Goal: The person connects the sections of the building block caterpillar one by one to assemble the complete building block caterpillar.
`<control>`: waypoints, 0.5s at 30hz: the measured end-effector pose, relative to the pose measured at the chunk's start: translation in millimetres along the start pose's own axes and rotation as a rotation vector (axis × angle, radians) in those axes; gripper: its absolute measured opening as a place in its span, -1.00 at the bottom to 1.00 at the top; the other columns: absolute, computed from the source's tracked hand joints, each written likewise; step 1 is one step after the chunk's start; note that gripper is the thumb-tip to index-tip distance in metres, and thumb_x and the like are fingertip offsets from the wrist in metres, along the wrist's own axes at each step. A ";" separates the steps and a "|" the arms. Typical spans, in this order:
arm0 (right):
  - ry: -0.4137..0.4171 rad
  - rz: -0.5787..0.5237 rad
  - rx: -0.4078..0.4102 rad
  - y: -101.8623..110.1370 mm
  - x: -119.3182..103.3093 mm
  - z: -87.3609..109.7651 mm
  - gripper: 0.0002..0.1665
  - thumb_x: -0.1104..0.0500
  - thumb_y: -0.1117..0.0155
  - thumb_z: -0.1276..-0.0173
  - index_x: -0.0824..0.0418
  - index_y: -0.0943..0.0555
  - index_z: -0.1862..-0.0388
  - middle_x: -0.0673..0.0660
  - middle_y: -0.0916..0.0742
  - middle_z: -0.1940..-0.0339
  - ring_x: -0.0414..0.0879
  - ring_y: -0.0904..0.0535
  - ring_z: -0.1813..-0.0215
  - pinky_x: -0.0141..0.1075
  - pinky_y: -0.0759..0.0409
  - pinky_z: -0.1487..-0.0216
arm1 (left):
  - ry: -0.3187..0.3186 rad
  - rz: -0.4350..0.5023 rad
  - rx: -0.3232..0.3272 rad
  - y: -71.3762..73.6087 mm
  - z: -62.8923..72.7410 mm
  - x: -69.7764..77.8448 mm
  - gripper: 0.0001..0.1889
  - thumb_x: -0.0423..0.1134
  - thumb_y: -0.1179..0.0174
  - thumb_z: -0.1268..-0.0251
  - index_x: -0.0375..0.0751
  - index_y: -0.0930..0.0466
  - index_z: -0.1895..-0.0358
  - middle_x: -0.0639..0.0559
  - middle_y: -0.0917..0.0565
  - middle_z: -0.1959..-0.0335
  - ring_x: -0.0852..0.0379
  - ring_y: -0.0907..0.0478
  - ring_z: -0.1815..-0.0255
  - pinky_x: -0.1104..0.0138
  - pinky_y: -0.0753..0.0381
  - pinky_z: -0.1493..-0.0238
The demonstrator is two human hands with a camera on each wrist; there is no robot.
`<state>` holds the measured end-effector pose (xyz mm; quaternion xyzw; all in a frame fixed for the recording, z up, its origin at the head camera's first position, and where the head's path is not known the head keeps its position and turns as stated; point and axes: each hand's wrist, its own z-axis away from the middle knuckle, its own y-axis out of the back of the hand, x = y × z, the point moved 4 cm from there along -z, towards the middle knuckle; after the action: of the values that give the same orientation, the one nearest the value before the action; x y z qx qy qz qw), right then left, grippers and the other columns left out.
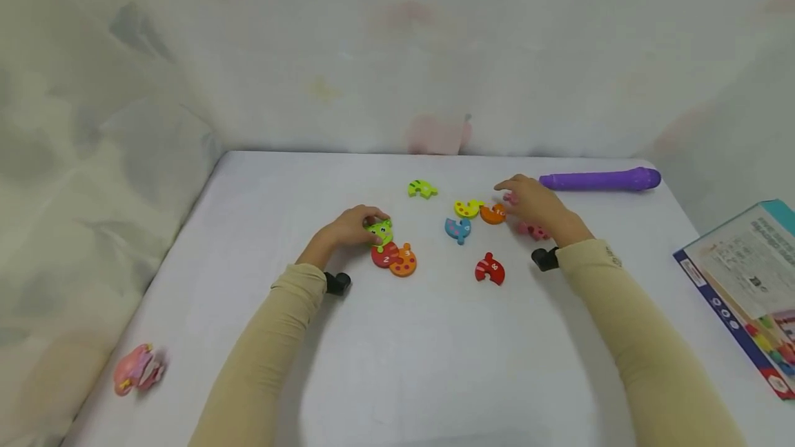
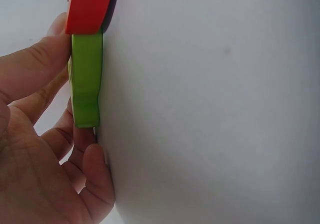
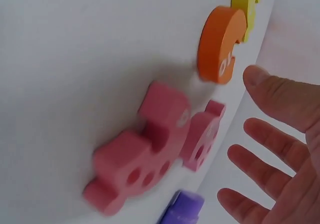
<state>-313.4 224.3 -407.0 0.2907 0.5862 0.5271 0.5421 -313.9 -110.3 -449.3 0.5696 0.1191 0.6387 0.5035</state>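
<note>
My left hand (image 1: 349, 227) grips the green cat-faced puzzle piece (image 1: 384, 230) between thumb and fingers. That piece meets a red piece marked 2 (image 1: 382, 256), which joins a spotted orange piece marked 3 (image 1: 405, 263). In the left wrist view, the green piece's edge (image 2: 86, 83) lies close to the white surface. My right hand (image 1: 539, 205) hovers with spread fingers near two pink pieces, one spotted (image 3: 122, 156) and one smaller behind it (image 3: 200, 136). Nothing is in its grasp. An orange piece (image 3: 212, 46) lies just beyond the thumb.
Between the hands lie yellow (image 1: 462, 211), blue (image 1: 457, 228) and red (image 1: 489, 270) pieces, with a striped green one (image 1: 421, 189) farther back. A purple tube (image 1: 596, 181) lies back right, a printed box (image 1: 723, 288) at the right edge, a pink toy (image 1: 133, 370) front left.
</note>
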 end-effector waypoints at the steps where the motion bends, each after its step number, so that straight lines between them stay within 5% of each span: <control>1: -0.011 -0.011 -0.010 0.8 2.0 2.1 -0.45 0.19 -0.22 -0.27 0.22 -0.41 -0.25 0.33 -0.40 -0.22 0.25 -0.34 -0.17 0.16 -0.31 -0.15 | 0.001 0.003 0.004 1.1 1.3 -0.7 -0.48 -0.25 -0.29 -0.10 -0.07 -0.44 -0.19 -0.15 -0.44 -0.09 -0.06 -0.33 -0.13 0.08 -0.31 -0.17; 7: -0.086 -0.048 -0.046 3.0 14.5 14.5 -0.39 0.20 -0.22 -0.25 0.27 -0.35 -0.28 0.34 -0.33 -0.27 0.28 -0.25 -0.24 0.21 -0.19 -0.21 | 0.007 0.007 0.026 6.6 8.0 -5.8 -0.48 -0.27 -0.29 -0.09 -0.08 -0.44 -0.19 -0.16 -0.44 -0.09 -0.07 -0.33 -0.12 0.08 -0.32 -0.17; 15: -0.063 -0.021 -0.042 0.3 18.5 9.4 -0.40 0.27 -0.20 -0.27 0.24 -0.36 -0.30 0.33 -0.32 -0.33 0.30 -0.10 -0.36 0.20 -0.11 -0.26 | 0.021 0.003 0.032 6.2 15.6 -13.5 -0.48 -0.25 -0.29 -0.10 -0.08 -0.43 -0.20 -0.14 -0.44 -0.07 -0.05 -0.33 -0.09 0.10 -0.36 -0.12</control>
<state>-309.1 244.1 -411.4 0.2897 0.5608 0.5240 0.5718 -305.9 -130.3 -448.0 0.5712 0.1339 0.6432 0.4921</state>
